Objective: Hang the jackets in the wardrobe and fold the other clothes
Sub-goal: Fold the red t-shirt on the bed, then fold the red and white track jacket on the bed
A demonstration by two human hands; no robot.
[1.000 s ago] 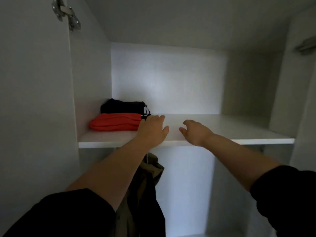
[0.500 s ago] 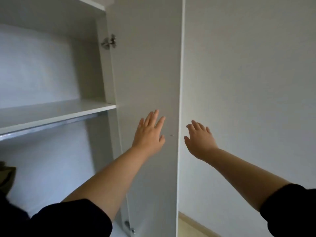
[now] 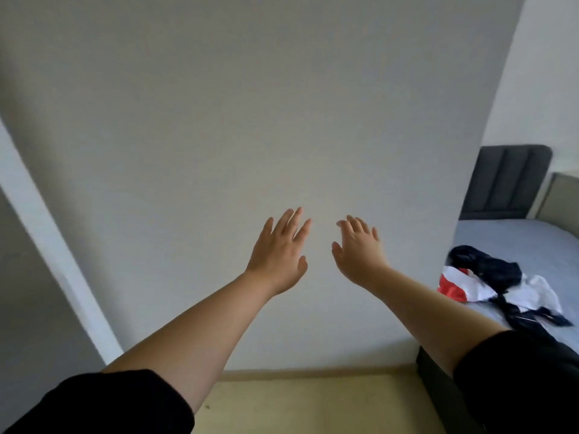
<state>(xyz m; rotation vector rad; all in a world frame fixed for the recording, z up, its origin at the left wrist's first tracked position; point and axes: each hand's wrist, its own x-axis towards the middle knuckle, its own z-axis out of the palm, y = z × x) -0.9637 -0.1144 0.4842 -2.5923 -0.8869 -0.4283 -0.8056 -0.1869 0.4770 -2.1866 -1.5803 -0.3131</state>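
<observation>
clothes pile (image 3: 488, 277) partly tucked behind the right arm (image 3: 438, 314) — bed (image 3: 517, 236) runs off the right edge, left-hand white strip (image 3: 53, 245) smeared.

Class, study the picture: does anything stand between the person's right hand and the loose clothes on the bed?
Nothing visible does. The right hand is raised, open and empty, before the bare wall; the clothes lie in a heap on the bed to its right, with only open air between.

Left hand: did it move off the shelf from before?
Yes. The left hand left the shelf, now out of view, and swung right; it is open before the wall left of the bed.
</observation>
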